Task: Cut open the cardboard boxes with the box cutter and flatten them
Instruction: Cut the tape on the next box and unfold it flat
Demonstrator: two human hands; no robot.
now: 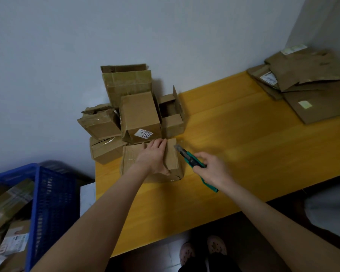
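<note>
Pins small cardboard box [132, 156], front of pile on yellow table [243, 134], under left hand [155, 156] with fingers flat and together, likely against sliding; grips box cutter [190, 159] in curled right hand [212, 169], blade just beside box's right edge, seemingly ready to cut.

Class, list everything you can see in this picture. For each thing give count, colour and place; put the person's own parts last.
table: one, yellow, centre to right
box: one, brown, nearest on the table's left end
piled boxes: five visible, brown, behind it against the wall
flattened cardboard: one stack, brown, table's far right end
box cutter: one, green and black, held, blade beside the box
crate: one, blue, lower left, holding parcels
slippers: two, pale, below the table's near edge
left hand: one, resting on the box
right hand: one, gripping the box cutter
</note>
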